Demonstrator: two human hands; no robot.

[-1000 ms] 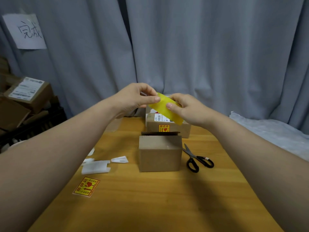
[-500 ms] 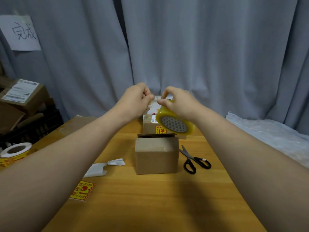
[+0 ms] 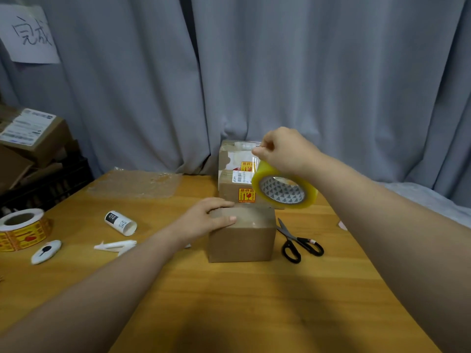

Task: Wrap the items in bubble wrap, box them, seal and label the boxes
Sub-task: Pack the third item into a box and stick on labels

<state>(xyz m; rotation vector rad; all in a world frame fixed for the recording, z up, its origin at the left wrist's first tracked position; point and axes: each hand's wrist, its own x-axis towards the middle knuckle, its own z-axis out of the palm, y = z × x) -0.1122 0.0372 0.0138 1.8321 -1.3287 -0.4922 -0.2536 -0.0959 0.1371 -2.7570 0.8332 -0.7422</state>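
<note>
A small plain cardboard box stands at the middle of the wooden table. My left hand rests flat on its top, fingers straight, thumb at the front edge. My right hand is raised behind and right of the box. It pinches the free end of a yellowish tape roll, which hangs below it. A strip of clear tape seems to lie on the box's top. Scissors lie just right of the box.
Two sealed, labelled boxes are stacked behind. Bubble wrap lies at the back left. A sticker roll, a small white cylinder, a white disc and paper scraps lie at left. Boxes are piled beyond the left edge.
My left hand let go of the tape and came down onto the box's top. My right hand stayed up with the roll, which now hangs lower. The view has widened to the left.
</note>
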